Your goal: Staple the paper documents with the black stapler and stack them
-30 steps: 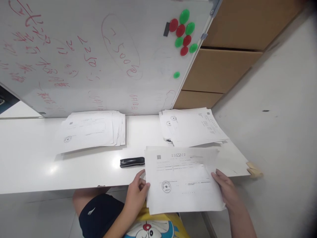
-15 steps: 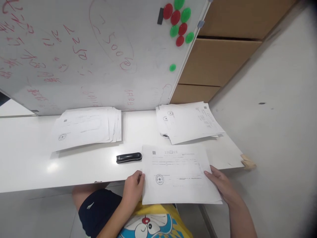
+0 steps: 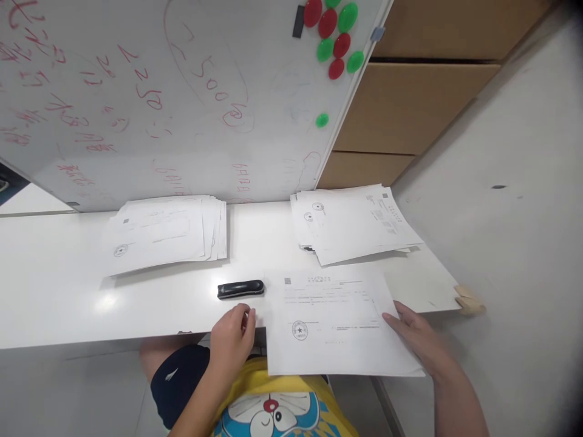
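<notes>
My right hand (image 3: 412,331) pinches the right edge of the stamped paper sheets (image 3: 346,346), thumb on top and fingers beneath. The sheets extend over the table's front edge above my lap, and their lower right corners are slightly fanned. Left of the sheets, my left hand (image 3: 233,334) is at the table edge, apart from the paper, its fingers loosely curled with nothing visible in them. Just above that hand, a black stapler (image 3: 240,289) lies on the table beside the sheets' left edge.
A fanned paper stack (image 3: 159,233) lies at the left on the white table (image 3: 54,279), another paper stack (image 3: 350,224) at the back right. Behind stands a whiteboard (image 3: 273,79) with round magnets. Cardboard boxes (image 3: 419,109) and a wall (image 3: 514,243) bound the right side.
My left hand has let go of the sheets' left edge and moved left, toward the stapler. My right hand still holds the right edge. The view has shifted slightly.
</notes>
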`<state>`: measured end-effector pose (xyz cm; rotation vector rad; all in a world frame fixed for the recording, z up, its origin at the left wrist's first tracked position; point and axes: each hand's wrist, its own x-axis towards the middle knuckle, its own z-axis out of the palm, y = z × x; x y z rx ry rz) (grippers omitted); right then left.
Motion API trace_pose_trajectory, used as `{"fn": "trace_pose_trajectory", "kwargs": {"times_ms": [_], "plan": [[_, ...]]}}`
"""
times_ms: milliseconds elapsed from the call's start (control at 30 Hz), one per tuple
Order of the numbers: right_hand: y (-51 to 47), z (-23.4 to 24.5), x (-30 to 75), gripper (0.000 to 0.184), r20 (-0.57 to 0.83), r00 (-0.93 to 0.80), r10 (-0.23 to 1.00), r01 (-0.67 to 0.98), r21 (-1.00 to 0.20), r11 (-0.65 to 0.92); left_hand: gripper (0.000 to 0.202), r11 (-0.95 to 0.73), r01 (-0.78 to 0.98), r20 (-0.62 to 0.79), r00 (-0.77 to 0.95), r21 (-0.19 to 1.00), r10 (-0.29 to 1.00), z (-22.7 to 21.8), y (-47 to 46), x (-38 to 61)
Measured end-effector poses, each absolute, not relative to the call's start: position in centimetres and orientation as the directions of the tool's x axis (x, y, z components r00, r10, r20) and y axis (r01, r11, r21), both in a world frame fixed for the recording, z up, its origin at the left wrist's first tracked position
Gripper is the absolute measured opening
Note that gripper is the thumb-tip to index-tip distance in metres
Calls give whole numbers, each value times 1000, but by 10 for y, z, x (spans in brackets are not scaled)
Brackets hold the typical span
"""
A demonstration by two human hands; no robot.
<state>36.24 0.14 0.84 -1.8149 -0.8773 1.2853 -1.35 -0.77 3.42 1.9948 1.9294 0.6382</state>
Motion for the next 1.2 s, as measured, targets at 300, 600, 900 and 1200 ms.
{"fn": "trace_pose_trajectory", "kwargs": {"times_ms": [300,600,900,1200], "plan": [[-1,18,355,42,-472,245,847,48,-866,-497,33,-533,845,308,496,43,812,17,65,-40],[-1,8,360,45,-469,302,830,-78,-880,-469,35,-506,839,392,406,198,826,18,63,-51],[8,0,350,44,-449,214,868,-65,-893,-446,34,-523,840,341,454,143,823,14,66,-46],[8,-9,355,41,-464,228,856,-62,-884,-463,34,-536,833,367,460,138,809,13,66,-46]]}}
